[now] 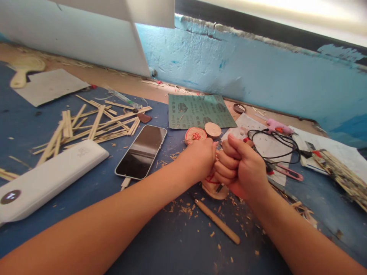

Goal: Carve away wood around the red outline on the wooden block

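Writing: green sheet [197,110] at 11 o'clock from the hands, dark print in rows, too small to read. White power bank [61,172], far out at 9 o'clock: grey emblem, lit display, neither legible.

Fingers: left hand [202,158] curled down, knuckles meeting the right; right hand [242,164] balled, thumb along the top. Cannot tell whether either grips anything. Red-marked wood piece [210,188] directly at 6 o'clock, partly hidden by both; wooden-handled tool [219,223] lies beyond it, same bearing, among shavings.

Containers: round dark dish [235,109], 1 o'clock, pale bits inside.
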{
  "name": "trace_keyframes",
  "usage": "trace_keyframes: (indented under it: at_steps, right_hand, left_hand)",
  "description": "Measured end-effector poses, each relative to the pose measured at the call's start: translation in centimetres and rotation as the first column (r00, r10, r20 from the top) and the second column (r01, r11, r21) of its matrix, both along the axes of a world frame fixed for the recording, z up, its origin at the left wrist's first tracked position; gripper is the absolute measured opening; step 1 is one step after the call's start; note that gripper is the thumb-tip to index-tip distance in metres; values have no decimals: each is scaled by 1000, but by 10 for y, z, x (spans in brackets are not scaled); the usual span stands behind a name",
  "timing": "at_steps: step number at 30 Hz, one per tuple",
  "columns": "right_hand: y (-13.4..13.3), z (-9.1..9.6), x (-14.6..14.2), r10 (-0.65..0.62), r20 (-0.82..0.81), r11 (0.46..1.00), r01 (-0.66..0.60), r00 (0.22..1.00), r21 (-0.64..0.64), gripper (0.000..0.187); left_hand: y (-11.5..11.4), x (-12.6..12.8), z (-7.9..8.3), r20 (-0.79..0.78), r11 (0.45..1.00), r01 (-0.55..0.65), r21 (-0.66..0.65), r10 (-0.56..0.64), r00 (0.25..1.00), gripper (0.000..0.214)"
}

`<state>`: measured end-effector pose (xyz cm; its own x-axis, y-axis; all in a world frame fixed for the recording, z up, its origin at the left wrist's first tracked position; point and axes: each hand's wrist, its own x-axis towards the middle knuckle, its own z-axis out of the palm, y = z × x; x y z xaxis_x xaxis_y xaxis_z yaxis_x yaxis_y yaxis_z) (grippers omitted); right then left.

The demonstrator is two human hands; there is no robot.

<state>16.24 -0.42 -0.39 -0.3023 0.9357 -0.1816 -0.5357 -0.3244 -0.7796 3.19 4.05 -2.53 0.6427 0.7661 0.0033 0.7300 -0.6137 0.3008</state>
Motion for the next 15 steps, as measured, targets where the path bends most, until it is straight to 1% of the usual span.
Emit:
trace_keyframes:
  at_steps: [2, 3, 5, 7, 9, 12, 15]
  right_hand:
    - [1, 1, 4, 18, -24, 1000, -18, 1000, 2, 53]
    - [1, 2, 5, 25, -32, 999, -24, 999, 31, 54]
    - [-3, 5, 7, 33, -23, 989, -29, 999, 142, 55]
    - [-9, 8, 7, 41, 26, 960, -47, 999, 274, 56]
    - [-14, 11, 6, 64, 74, 928, -87, 995, 362, 56]
    - [-19, 11, 3, 121, 93, 893, -149, 988, 424, 53]
    - [-22, 8, 0, 151, 98, 874, -180, 984, 452, 53]
  left_hand:
    - [2, 0, -4, 20, 1000, -27, -5, 27, 999, 31]
    - [2, 1, -5, 31, 999, -46, -11, 46, 998, 34]
    - [3, 2, -6, 48, 996, -82, -36, 84, 995, 37]
    - [2, 2, -4, 62, 992, -105, -74, 109, 992, 37]
    - [1, 2, 0, 79, 987, -120, -107, 129, 989, 37]
    - [-1, 2, 4, 103, 980, -146, -138, 161, 982, 41]
    - [1, 2, 1, 118, 978, -155, -139, 171, 978, 42]
